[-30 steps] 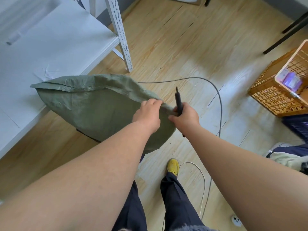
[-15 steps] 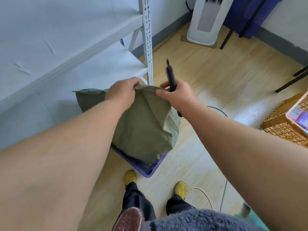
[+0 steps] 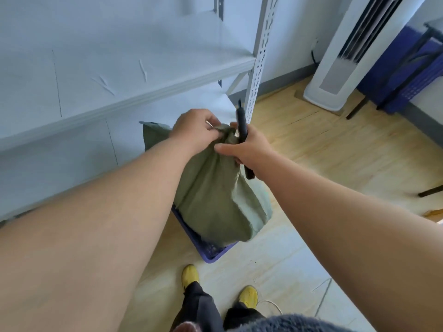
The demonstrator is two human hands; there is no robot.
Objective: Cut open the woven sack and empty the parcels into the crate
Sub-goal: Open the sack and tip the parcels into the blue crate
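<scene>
A green woven sack (image 3: 215, 195) hangs upright in front of me, its lower end inside a blue plastic crate (image 3: 211, 249) on the floor. My left hand (image 3: 195, 130) grips the bunched top edge of the sack. Right beside it, my right hand (image 3: 247, 146) holds the same top edge and also grips a black cutter (image 3: 242, 130), which points up past my fingers. The sack hides whatever parcels are inside and most of the crate.
A white metal shelf unit (image 3: 119, 87) stands left and behind the sack, its perforated post (image 3: 257, 58) close to the cutter tip. A white tower fan (image 3: 342, 56) and blue crates (image 3: 407, 75) stand at the back right. My yellow shoes (image 3: 190, 275) are below on the wooden floor.
The sack came off the shelf and was lifted upright, and it now hangs lower into the blue crate. Both hands moved closer together at its top.
</scene>
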